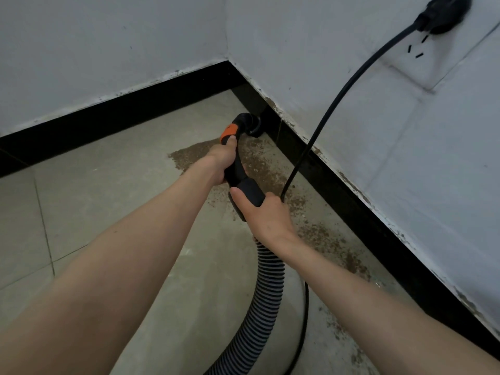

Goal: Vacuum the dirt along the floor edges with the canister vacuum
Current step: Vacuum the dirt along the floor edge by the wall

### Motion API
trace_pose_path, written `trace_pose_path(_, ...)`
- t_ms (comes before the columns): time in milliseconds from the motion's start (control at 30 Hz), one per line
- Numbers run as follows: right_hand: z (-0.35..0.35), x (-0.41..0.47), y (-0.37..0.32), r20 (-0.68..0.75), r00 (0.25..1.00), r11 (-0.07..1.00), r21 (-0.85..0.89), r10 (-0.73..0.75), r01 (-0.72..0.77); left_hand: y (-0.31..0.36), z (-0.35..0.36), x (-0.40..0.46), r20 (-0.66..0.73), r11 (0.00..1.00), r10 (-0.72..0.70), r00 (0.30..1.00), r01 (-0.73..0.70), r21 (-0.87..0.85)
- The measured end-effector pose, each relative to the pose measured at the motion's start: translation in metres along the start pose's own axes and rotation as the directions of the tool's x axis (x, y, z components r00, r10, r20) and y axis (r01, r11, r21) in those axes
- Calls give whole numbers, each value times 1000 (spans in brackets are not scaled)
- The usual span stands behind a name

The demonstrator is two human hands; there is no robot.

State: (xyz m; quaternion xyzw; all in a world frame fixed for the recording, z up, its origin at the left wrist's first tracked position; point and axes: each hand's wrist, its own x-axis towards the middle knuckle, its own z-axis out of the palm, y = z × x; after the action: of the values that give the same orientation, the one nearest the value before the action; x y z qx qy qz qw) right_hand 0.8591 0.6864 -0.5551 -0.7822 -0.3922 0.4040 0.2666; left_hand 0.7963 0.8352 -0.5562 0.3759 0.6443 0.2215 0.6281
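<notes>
Black vacuum handle (238,169) sits mid-frame, its nozzle (250,125) at 12 o'clock against the skirting (338,185); the left hand (221,161) curls round its orange-banded upper part; the right hand (266,215) grips the cuff where the ribbed hose (259,307) joins. Brown dirt (270,174) spreads from 12 toward 4 o'clock along the wall edge; a power cord (324,117) hangs from the socket (443,12) at 1 o'clock.

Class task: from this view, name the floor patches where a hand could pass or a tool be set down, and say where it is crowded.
Free: the bare tiles left of the arms, bordered by the far skirting.

Crowded: the strip along the right skirting, with dirt, power cord, ribbed hose, nozzle and the left hand and right hand gripping the handle.
</notes>
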Motion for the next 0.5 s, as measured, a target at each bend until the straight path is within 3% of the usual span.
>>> trace_pose_path(500,-2,-44,-5,-6,1000,999,52,-14,15,-5,-6,-38,124,999,-41,991,36,35)
